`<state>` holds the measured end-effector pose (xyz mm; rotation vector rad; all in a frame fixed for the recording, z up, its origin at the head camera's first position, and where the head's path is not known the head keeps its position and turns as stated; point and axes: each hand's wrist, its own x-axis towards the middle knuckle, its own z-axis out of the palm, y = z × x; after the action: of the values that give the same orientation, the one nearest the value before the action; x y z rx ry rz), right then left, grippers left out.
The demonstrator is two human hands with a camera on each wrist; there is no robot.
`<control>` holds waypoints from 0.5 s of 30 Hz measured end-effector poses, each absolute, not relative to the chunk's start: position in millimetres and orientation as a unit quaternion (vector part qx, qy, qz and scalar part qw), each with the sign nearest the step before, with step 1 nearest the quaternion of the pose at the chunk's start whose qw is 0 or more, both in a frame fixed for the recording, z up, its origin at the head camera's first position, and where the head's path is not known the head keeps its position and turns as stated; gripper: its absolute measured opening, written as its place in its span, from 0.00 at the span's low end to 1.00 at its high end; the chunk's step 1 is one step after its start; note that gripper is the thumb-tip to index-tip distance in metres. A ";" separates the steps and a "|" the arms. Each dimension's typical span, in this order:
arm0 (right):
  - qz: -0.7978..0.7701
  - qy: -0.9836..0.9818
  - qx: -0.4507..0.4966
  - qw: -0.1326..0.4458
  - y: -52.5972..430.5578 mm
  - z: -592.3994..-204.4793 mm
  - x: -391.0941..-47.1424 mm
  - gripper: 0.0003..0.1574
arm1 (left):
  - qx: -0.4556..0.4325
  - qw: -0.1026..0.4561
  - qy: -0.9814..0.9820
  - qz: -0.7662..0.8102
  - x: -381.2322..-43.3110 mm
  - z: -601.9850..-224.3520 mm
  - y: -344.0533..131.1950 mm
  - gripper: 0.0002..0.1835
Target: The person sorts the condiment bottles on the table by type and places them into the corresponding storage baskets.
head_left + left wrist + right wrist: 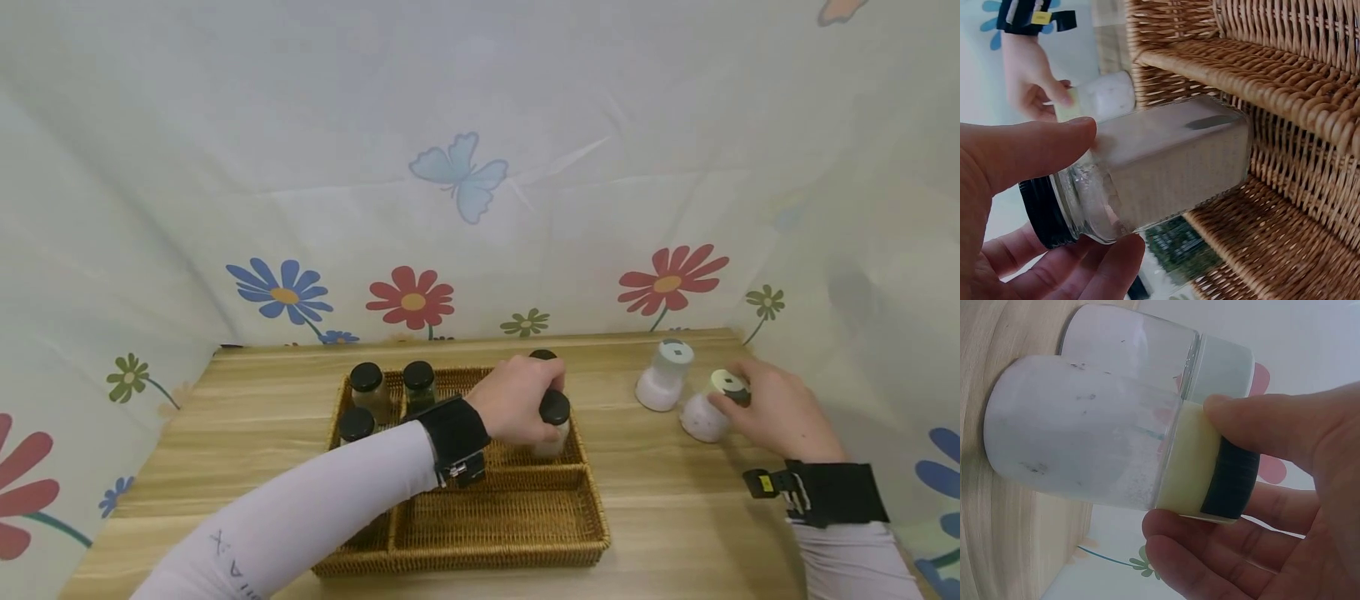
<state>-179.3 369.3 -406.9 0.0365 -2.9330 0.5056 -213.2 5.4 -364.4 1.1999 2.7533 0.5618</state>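
Observation:
My left hand (519, 402) reaches over the back right compartment of a wicker basket (495, 557). It grips a square glass jar (1172, 162) of pale powder, thumb and fingers around the neck just below its black lid (1049, 212). On the tabletop to the right, my right hand (783, 412) pinches the pale yellow and dark cap (1191, 456) of a rounded clear shaker (1079, 437) filled with white stuff. Close beside it stands a similar shaker (662, 375) with a pale green cap.
Several black-lidded jars (367, 392) stand in the basket's left side, partly behind my left forearm. Another black lid (543, 354) shows behind my left hand. The front right compartment (495, 517) has a bare woven floor. A flowered cloth (480, 250) hangs behind the wooden table (675, 517).

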 end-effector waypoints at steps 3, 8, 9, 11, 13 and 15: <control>0.170 -0.982 0.011 0.086 369.6 -407.6 -178.9 0.42 | 0.394 0.052 0.899 0.186 -215.4 -370.4 7.8 0.21; 0.166 -0.982 0.014 0.086 369.8 -407.5 -178.8 0.41 | 0.398 0.058 0.896 0.190 -217.3 -379.5 11.9 0.22; 0.165 -0.982 0.015 0.086 369.7 -407.4 -178.8 0.41 | 0.399 0.059 0.895 0.191 -217.3 -380.8 12.8 0.22; 0.163 -0.983 0.015 0.085 369.4 -407.0 -178.8 0.41 | 0.401 0.059 0.894 0.190 -217.4 -382.9 14.3 0.23; 0.163 -0.983 0.014 0.084 369.1 -406.5 -178.7 0.42 | 0.401 0.056 0.895 0.186 -217.1 -384.0 15.4 0.23; 0.164 -0.983 0.013 0.084 369.1 -406.2 -178.6 0.42 | 0.400 0.054 0.896 0.187 -216.8 -384.4 16.1 0.23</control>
<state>-178.6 369.1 -406.2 0.0388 -2.9333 0.4909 -216.8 16.1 -384.4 1.2138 2.7213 0.5665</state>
